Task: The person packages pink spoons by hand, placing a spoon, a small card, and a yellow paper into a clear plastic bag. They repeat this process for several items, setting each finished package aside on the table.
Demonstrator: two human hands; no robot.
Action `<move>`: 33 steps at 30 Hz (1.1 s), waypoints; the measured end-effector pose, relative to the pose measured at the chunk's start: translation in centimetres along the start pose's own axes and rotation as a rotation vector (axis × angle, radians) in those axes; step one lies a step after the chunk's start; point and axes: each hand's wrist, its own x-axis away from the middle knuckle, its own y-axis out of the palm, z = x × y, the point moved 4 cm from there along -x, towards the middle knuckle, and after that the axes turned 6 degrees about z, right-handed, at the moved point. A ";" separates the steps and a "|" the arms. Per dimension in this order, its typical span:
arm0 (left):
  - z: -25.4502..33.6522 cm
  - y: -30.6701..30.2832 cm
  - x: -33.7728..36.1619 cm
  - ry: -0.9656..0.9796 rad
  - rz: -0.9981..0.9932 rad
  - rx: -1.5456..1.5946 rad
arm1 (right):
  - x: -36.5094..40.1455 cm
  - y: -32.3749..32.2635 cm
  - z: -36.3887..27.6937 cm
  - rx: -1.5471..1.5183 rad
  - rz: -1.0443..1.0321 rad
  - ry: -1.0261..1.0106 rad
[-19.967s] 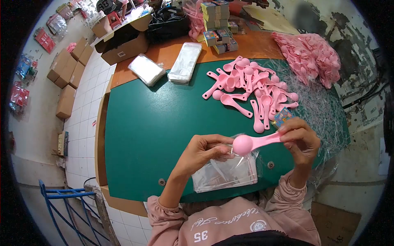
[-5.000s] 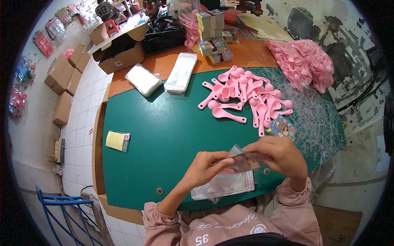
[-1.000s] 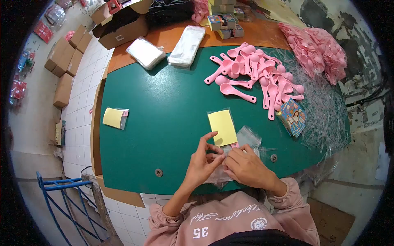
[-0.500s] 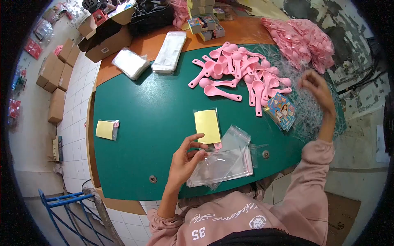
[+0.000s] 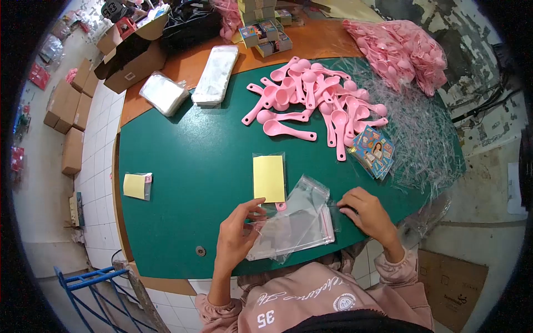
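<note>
Looking light and slippery, the clear plastic bags suit an edge grip; left hand loosely curled, right hand narrow, both holds unclear.

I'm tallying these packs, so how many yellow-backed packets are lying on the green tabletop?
2: one packet near the left edge of the green tabletop, another packet by the left hand.
</note>
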 end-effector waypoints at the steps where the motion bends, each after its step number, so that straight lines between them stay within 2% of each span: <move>1: -0.1 0.0 0.0 -0.010 0.027 -0.018 | 0.2 0.1 0.1 -0.026 0.021 -0.017; 5: -0.7 -0.1 0.2 -0.021 0.113 -0.034 | 0.2 0.4 -0.3 0.040 0.109 -0.020; 8: -0.4 -0.4 0.3 0.049 0.169 -0.124 | -0.2 -0.3 -0.1 0.133 0.164 0.025; 10: -0.7 -0.6 0.3 0.040 0.237 -0.079 | -0.6 -2.2 1.0 0.034 0.202 0.134; 12: -1.0 -0.9 0.3 0.040 0.220 -0.128 | -1.9 -6.5 1.8 0.010 0.204 0.128; 14: -1.0 -1.1 0.3 0.042 0.193 -0.180 | -2.7 -10.7 6.1 -0.372 0.184 0.262; 16: -0.6 -1.2 0.1 0.109 0.204 -0.204 | -4.8 -15.2 11.2 -0.086 0.335 0.364; 17: -0.4 -1.3 -0.1 0.115 0.208 -0.204 | -4.9 -15.0 11.1 -0.085 0.339 0.357; 19: 0.9 -1.3 -0.3 0.332 0.215 -0.308 | -5.0 -14.4 9.7 0.372 0.462 0.282; 21: 0.8 -1.1 -0.4 0.325 0.218 -0.236 | -5.0 -12.7 6.8 0.823 0.572 0.190; 22: 0.8 -0.9 -0.5 0.329 0.196 -0.162 | -4.9 -9.2 4.0 0.826 0.453 -0.070; 23: 0.8 -0.7 -0.4 0.329 0.195 -0.166 | -4.7 -6.4 -1.7 0.423 0.218 -0.050; 24: 0.7 -0.4 -0.3 0.311 0.182 -0.165 | -4.3 -3.0 -3.5 0.142 0.040 -0.104; 25: 0.6 -0.1 -0.2 0.292 0.166 -0.164 | -3.7 -0.1 -4.7 -0.087 -0.008 -0.138; 27: 1.1 0.1 0.3 0.295 0.162 -0.166 | -2.9 3.3 -6.7 -0.166 -0.028 -0.131; 31: 0.7 0.0 1.5 0.243 0.205 -0.107 | -2.9 4.7 -5.9 -0.331 0.043 -0.085; 33: 0.6 0.3 1.8 0.166 0.269 0.082 | -2.9 4.2 -5.8 -0.454 0.050 -0.059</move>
